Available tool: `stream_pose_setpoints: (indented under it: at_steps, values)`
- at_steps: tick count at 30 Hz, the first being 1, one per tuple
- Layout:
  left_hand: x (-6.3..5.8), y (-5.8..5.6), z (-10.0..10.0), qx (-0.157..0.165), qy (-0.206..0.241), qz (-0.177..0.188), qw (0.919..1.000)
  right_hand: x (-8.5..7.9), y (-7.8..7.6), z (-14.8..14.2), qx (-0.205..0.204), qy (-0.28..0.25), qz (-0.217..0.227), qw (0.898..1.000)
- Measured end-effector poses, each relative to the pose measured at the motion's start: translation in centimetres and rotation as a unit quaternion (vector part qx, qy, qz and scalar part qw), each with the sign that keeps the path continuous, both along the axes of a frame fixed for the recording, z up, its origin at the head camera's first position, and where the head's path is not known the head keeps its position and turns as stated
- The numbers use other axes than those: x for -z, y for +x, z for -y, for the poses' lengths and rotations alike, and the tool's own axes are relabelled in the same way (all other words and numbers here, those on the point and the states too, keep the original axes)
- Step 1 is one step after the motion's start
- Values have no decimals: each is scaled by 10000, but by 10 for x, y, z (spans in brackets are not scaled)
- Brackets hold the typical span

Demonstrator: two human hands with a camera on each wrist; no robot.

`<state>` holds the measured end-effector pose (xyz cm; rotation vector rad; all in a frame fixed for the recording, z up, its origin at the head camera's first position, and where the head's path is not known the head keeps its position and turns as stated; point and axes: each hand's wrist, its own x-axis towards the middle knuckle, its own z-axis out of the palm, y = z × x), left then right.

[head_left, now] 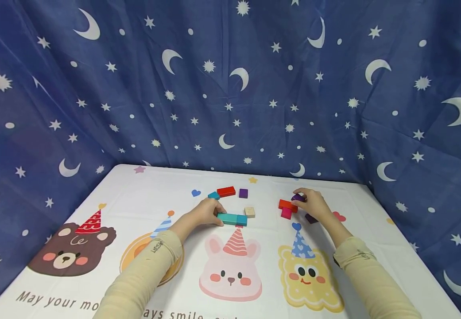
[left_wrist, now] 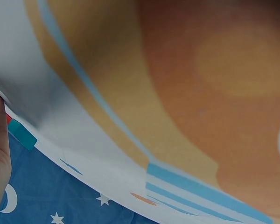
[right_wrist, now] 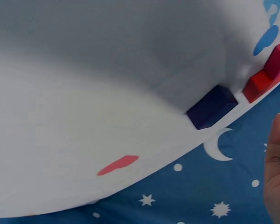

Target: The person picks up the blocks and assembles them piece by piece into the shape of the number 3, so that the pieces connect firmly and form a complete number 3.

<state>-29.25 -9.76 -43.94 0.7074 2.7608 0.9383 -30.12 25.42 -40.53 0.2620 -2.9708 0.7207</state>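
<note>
My left hand (head_left: 205, 212) grips the left end of a long teal block (head_left: 228, 218), with a shorter blue block (head_left: 242, 220) against the teal one's right end. Over on the right, my right hand (head_left: 314, 203) pinches a purple block (head_left: 297, 197) between thumb and fingers, close over the back of a red block (head_left: 288, 205). A pink block (head_left: 286, 213) sits against that red block's front side. Below the right hand lies a dark purple block (right_wrist: 212, 107), partly covered in the head view.
Behind the left hand lie a blue block (head_left: 214, 195), a long red block (head_left: 226, 192) and a small purple block (head_left: 243, 193). A plain wooden block (head_left: 249, 212) stands just behind the teal row. Dark blue star-patterned cloth (head_left: 222, 88) hangs behind the white printed tablecloth (head_left: 262, 248).
</note>
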Motion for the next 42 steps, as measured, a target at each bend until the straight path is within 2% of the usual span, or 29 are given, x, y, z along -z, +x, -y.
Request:
stream_pose_setpoints:
  at_steps: [5, 10, 16, 20, 25, 29, 33, 37, 40, 42]
  values:
    - [0, 0, 0, 41, 58, 2, 10000, -4, 1, 8, -40, -444, 198, 9988]
    - [1, 0, 1, 70, 86, 10, 9999, -5, 3, 13, -78, -1263, 211, 9917]
    - [2, 0, 0, 20, 66, 97, 9999, -6, 7, 21, -288, -2443, 465, 9682]
    - [2, 0, 1, 19, 63, 84, 9999, -7, 10, 26, -478, -2975, 595, 9517]
    - [0, 0, 1, 12, 18, 69, 10000, -9, 15, 33, -624, -3534, 938, 9286]
    - [-1, 0, 1, 46, 18, 40, 10000, -10, 18, 40, -568, -3729, 1282, 9172]
    - [0, -1, 1, 71, 44, 3, 10000, -9, 21, 44, -557, -3766, 1486, 9127]
    - [1, -1, 1, 51, 60, 73, 9999, -8, 26, 50, -463, -3796, 1505, 9116]
    - [2, 0, 0, 22, 44, 116, 9999, -8, 30, 55, -393, -3710, 1343, 9180]
    - [2, 0, 0, -5, 40, 126, 9999, -8, 33, 58, -475, -3417, 1119, 9319]
